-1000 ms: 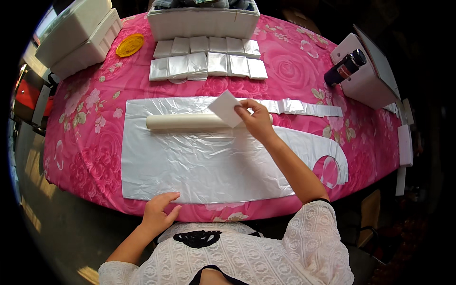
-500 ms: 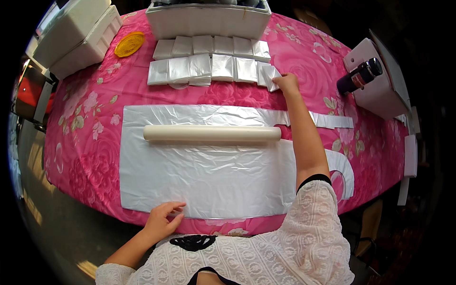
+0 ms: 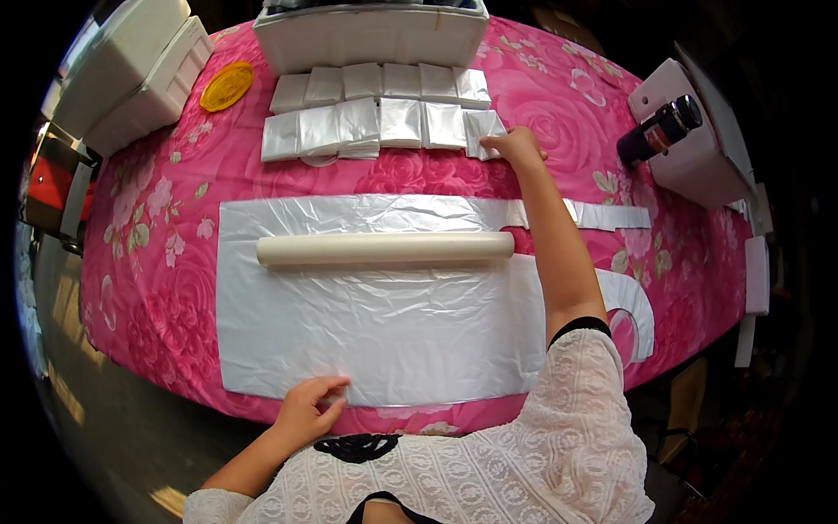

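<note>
At the right end of the front row of folded silvery plastic bags [image 3: 401, 122], my right hand [image 3: 521, 147] has its fingers closed on the edge of the last folded bag [image 3: 477, 131], which lies on its pile. A large plastic bag [image 3: 375, 332], whitish and silvery with cut-out handles on its right, lies flat in front of me. Across its upper part rests a cream-coloured roll or tube [image 3: 384, 250]. My left hand [image 3: 307, 410] hovers by or touches the near edge of the large bag, thumb and fingers apart, holding nothing.
Behind the folded bags stands a white foam box [image 3: 375, 44]. More foam boxes [image 3: 148, 87] and a yellow oval lid or basket [image 3: 227, 86] are at the far left. A dark bottle [image 3: 659, 131] leans by a white box [image 3: 698, 166] on the right. A pink flowered cloth [image 3: 157, 297] covers the table.
My right hand has moved slightly left and lowered the tilted folded bag flat onto the end pile. My left hand has shifted a little right. The whole view has moved slightly.
</note>
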Demonstrator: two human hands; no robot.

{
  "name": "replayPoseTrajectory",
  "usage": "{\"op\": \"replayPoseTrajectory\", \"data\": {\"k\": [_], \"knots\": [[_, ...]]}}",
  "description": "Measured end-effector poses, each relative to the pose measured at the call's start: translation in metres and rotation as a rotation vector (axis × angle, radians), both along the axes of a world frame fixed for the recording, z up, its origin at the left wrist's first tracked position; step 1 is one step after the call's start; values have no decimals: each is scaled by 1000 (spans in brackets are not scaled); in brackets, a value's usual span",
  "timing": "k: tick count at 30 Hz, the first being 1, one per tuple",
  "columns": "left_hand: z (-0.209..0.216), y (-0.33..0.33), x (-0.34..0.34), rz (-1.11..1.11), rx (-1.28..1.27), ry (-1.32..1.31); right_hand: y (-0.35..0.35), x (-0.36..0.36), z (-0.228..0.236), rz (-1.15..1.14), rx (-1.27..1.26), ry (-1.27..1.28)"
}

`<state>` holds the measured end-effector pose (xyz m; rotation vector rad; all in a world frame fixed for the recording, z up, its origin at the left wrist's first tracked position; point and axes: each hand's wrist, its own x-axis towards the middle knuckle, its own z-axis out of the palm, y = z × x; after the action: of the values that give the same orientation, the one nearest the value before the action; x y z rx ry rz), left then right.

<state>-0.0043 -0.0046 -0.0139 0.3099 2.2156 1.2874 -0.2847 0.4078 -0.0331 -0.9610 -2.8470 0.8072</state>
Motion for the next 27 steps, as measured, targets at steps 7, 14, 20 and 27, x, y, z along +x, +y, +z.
{"op": "replayPoseTrajectory", "data": {"k": [7, 14, 20, 27], "knots": [[3, 2, -5, -19, -6, -22, 63, -25, -38, 85, -190, 7], [-1, 3, -6, -9, 4, -40, 76, -15, -33, 70, -325, 106], [2, 5, -8, -12, 6, -14, 27, -12, -12, -16, -38, 167], [-1, 3, -8, -35, 15, 7, -16, -19, -8, 22, 24, 106]]}}
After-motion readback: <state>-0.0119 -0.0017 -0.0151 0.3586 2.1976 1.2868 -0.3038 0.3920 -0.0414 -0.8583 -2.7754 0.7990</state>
